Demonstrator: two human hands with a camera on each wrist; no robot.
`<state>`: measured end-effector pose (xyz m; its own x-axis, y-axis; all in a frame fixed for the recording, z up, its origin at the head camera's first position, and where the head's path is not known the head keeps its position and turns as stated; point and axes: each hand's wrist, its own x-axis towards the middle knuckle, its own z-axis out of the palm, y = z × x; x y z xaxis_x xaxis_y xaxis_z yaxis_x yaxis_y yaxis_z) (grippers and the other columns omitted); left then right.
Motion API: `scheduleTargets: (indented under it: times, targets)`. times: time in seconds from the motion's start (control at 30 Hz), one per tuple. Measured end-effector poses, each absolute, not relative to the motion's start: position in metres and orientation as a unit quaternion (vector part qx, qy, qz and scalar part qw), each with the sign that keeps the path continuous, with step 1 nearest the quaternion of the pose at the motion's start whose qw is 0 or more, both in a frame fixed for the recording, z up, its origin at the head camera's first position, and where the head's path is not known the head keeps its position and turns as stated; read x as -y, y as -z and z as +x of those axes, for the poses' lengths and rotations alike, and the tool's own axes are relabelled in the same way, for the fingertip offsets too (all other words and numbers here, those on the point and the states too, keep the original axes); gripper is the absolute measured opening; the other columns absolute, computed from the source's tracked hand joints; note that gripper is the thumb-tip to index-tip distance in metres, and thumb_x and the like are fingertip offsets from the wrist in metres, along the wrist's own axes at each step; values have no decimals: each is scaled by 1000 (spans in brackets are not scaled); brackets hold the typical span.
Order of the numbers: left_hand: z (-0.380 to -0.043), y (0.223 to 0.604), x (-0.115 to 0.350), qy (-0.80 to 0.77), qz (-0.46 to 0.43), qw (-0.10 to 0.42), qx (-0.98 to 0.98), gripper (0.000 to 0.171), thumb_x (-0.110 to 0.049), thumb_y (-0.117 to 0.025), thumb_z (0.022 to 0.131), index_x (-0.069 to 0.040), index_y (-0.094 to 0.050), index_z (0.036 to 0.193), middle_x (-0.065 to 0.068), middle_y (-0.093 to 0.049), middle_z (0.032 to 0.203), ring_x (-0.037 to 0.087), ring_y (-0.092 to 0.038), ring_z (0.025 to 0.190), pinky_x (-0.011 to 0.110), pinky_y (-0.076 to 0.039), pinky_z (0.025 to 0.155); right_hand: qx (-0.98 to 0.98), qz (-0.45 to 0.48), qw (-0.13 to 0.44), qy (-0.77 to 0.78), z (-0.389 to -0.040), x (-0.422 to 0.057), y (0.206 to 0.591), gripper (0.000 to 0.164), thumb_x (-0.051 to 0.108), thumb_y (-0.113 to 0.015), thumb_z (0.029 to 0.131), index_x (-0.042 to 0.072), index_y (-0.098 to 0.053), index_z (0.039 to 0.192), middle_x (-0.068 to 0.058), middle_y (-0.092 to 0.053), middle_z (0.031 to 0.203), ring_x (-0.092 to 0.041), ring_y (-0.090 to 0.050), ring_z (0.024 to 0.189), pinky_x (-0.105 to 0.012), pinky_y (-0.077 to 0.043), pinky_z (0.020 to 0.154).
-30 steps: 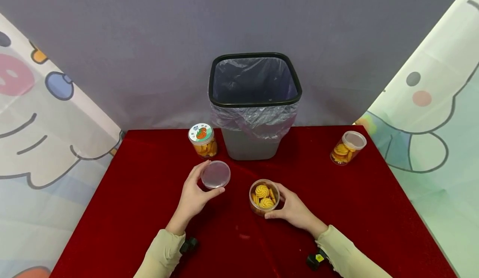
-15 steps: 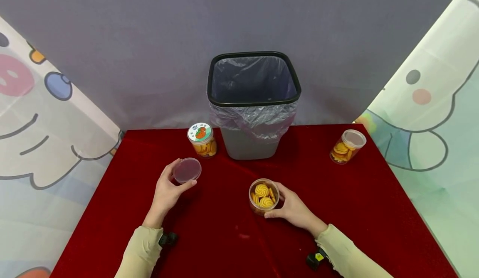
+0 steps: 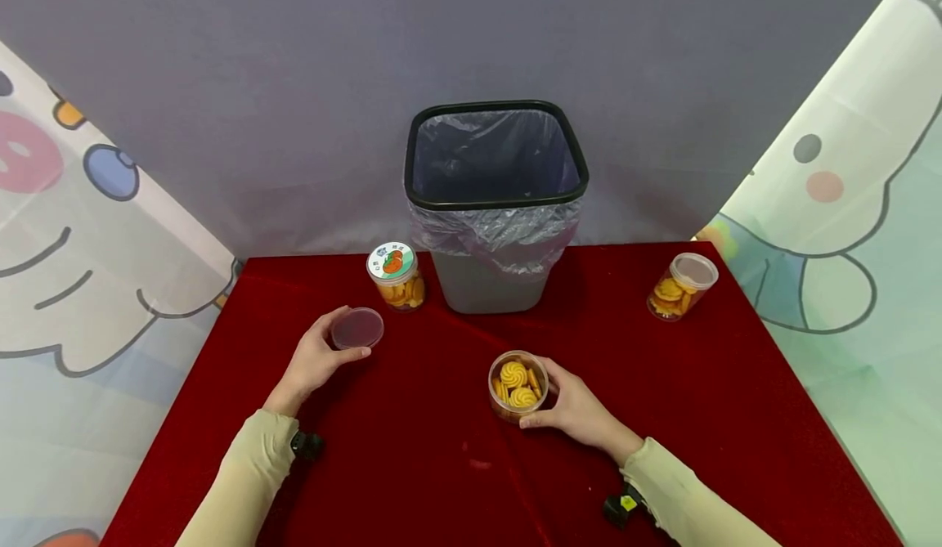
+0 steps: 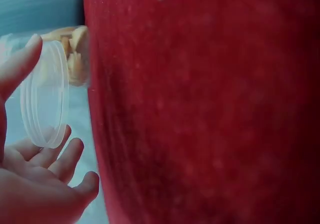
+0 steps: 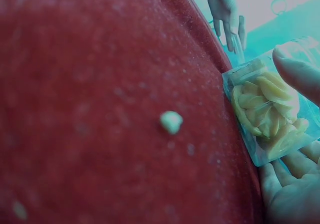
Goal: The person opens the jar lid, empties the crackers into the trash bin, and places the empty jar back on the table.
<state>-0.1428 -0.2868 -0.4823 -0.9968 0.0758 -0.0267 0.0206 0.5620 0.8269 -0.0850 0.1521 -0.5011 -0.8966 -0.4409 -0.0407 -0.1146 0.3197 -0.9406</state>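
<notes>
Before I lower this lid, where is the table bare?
Free: the red cloth between the lid and the open cookie jar, and the stretch between the right grip and the far-right jar. Crowded: the back, where the bin stands close beside the labelled jar.

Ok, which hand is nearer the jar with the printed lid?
Left. The left hand, holding the clear lid, is in front and to the left of the jar with the printed lid; the right hand, gripping the open jar, is farther off, to the front and right.
</notes>
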Motion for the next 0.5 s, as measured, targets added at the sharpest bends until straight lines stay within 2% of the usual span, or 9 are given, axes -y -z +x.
scheduleTargets:
  times: [0.1,0.23,0.5]
  targets:
    - [-148,486,291,-473,28,49,-879,95,-30,-87,79,-3,-34,153,19,-44,147,37,-44,130,55,-35,106,-798,-174,148,557,-85,-152,502,92,14,-90,74,6,-39,150,-12,-47,147,-31,-45,136,-30,-39,106]
    - [-151,490,294,-458,24,65,-886,95,-26,-87,79,0,-33,153,22,-43,148,38,-41,132,55,-34,107,-794,-177,150,562,-84,-153,503,93,20,-90,74,12,-39,151,-8,-47,147,-27,-45,136,-24,-39,105]
    - [-151,490,294,-445,26,82,-891,97,-22,-87,79,2,-30,153,25,-38,151,41,-38,135,57,-33,108,-789,-183,146,569,-84,-154,504,94,29,-91,72,15,-41,150,-5,-48,147,-27,-45,136,-26,-40,105]
